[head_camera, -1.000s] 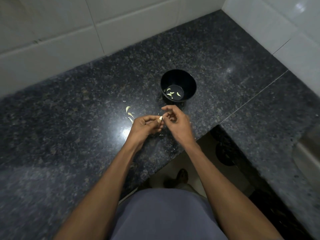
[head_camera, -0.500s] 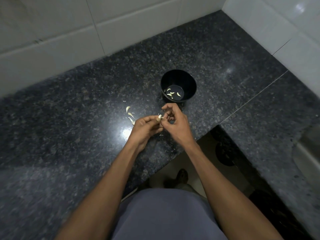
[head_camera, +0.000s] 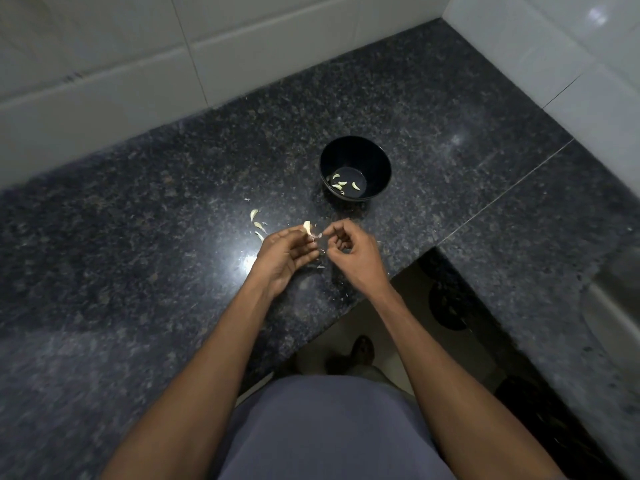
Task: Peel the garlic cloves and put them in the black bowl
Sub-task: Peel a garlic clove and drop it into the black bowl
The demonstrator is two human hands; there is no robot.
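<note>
A black bowl [head_camera: 374, 157] stands on the dark granite counter [head_camera: 138, 237] with several peeled garlic cloves [head_camera: 341, 184] in its bottom. Just in front of it, my left hand [head_camera: 284, 259] pinches a pale garlic clove [head_camera: 307, 226] at its fingertips. My right hand [head_camera: 353, 252] is beside it, thumb and forefinger pinching a thin strip of skin [head_camera: 318, 235] that trails from the clove. Three unpeeled cloves [head_camera: 257, 223] lie on the counter left of my hands.
White tiled walls [head_camera: 104, 81] close the counter at the back and right. The counter's front edge runs just under my wrists, with a corner cut-out and floor [head_camera: 398, 327] below. Small skin scraps [head_camera: 320, 266] lie under my hands.
My hands have drawn slightly apart, the right pulling a strip of skin off the clove that the left holds. The bowl and loose cloves have not moved.
</note>
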